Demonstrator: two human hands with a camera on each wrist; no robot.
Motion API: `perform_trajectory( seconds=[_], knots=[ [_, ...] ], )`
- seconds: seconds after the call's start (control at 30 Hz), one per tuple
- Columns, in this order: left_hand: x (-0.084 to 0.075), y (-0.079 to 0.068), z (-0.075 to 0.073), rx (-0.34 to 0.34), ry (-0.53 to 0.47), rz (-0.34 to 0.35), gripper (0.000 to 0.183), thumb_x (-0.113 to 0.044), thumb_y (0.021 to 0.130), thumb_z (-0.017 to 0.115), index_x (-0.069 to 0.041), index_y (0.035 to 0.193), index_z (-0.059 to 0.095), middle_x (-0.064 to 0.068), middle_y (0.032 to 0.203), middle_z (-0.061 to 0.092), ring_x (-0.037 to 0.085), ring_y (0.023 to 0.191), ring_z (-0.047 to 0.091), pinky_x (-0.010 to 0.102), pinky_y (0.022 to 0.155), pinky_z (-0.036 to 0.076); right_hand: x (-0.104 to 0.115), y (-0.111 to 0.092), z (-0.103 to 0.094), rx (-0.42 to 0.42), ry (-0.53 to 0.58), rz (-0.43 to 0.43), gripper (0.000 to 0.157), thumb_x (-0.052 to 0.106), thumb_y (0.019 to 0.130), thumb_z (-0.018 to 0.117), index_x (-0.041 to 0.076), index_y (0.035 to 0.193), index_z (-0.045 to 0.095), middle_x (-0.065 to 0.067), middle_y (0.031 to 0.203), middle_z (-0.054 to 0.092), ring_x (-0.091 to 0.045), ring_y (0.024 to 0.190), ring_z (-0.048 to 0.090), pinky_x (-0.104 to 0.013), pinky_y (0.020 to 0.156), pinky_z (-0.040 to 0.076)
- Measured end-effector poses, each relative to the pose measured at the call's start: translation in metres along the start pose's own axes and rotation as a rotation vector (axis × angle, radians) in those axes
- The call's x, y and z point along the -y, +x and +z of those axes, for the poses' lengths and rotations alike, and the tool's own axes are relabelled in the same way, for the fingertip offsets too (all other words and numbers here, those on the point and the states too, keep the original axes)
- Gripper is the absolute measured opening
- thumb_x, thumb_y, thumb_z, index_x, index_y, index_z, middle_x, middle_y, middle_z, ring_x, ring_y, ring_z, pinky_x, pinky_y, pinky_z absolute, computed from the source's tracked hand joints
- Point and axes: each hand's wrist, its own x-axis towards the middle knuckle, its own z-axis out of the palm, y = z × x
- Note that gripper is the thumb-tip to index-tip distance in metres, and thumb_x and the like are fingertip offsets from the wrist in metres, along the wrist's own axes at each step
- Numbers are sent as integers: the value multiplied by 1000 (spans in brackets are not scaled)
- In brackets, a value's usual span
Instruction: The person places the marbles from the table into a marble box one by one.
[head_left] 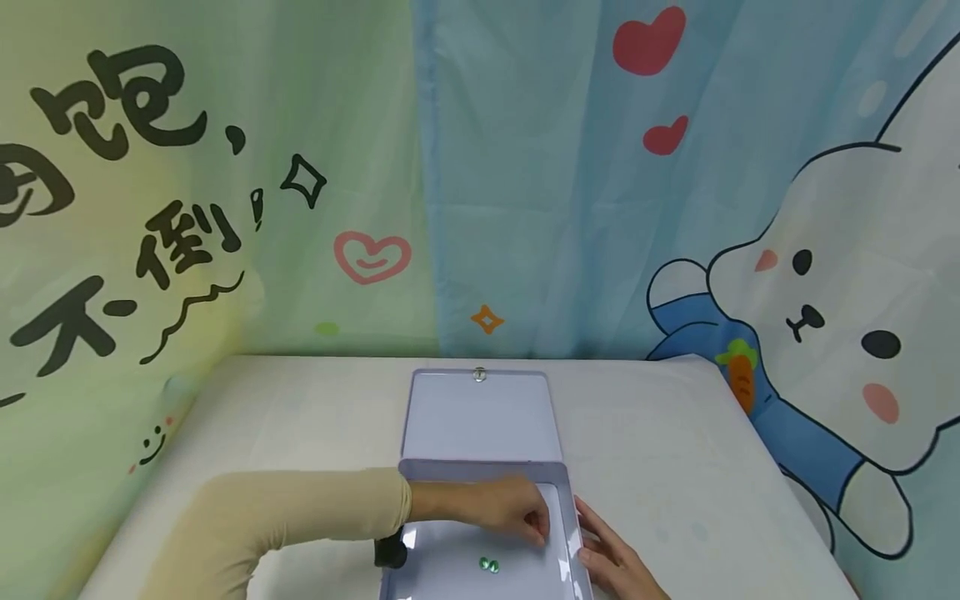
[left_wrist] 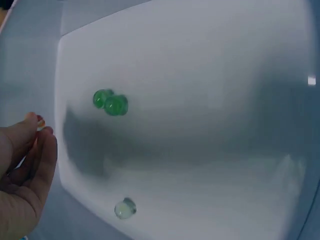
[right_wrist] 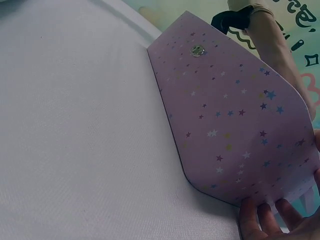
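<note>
An open pale lilac box (head_left: 561,477) lies on the table, its lid (head_left: 480,425) folded back. Over the box's right part, my left hand (head_left: 510,507) pinches a small reddish-orange marble (left_wrist: 41,121) between thumb and fingertips. Two green glass marbles (left_wrist: 116,105) lie close together on the box's white floor (left_wrist: 200,100). A clear marble (left_wrist: 125,208) sits near one wall in the left wrist view; the arm hides it from the head view. My right hand (head_left: 617,557) touches the box's outer right side, which is star-printed, with extended fingers (right_wrist: 267,220).
A white cloth (head_left: 660,442) covers the table around the box. Behind it hangs a printed curtain (head_left: 510,167) with hearts, lettering and a rabbit. A round metal clasp (head_left: 479,375) is on the lid's far edge. A dark wrist strap (head_left: 390,550) is on the left arm.
</note>
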Motion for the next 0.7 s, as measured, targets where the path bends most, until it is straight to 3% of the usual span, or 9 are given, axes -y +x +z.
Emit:
perform_trajectory(
  seconds=[0.23, 0.7],
  knots=[
    [-1, 12, 10, 30, 68, 30, 9, -20, 85, 74, -12, 89, 73, -8, 79, 71, -13, 62, 46, 0, 60, 40, -3, 1, -5, 52, 34, -12, 69, 30, 101, 47, 20, 156, 7, -35, 157, 5, -35, 136, 42, -49, 97, 52],
    [0, 20, 17, 28, 127, -26, 9, -20, 84, 76, -14, 88, 72, -11, 77, 69, -11, 63, 46, 0, 59, 37, -4, 0, -4, 44, 20, -16, 68, 30, 101, 46, 20, 156, 7, -33, 157, 5, -45, 137, 37, -52, 96, 51]
  ],
)
